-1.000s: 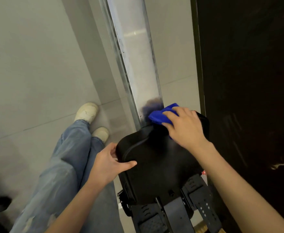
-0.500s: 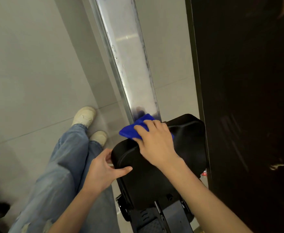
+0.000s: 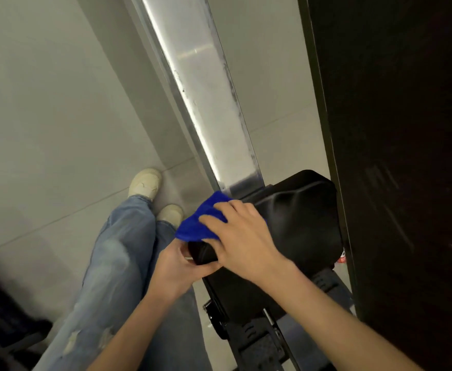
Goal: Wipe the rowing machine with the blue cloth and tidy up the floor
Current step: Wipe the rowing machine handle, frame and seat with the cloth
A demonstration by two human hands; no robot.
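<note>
The rowing machine's black seat (image 3: 302,223) sits at the near end of its long silver rail (image 3: 208,103). My right hand (image 3: 243,239) presses the blue cloth (image 3: 200,223) flat against the seat's front left corner. My left hand (image 3: 176,266) grips the seat's left edge just below the cloth, thumb on top. Black footrest parts (image 3: 257,341) show beneath the seat.
My legs in light blue jeans (image 3: 117,266) and pale shoes (image 3: 145,183) stand left of the rail on the grey tiled floor (image 3: 45,129). A tall dark panel (image 3: 406,156) runs close along the machine's right side. Something dark (image 3: 2,330) lies at the bottom left.
My right hand has slid the blue cloth from the seat's far right side leftward to its front left corner. My left hand stays holding the seat's left edge.
</note>
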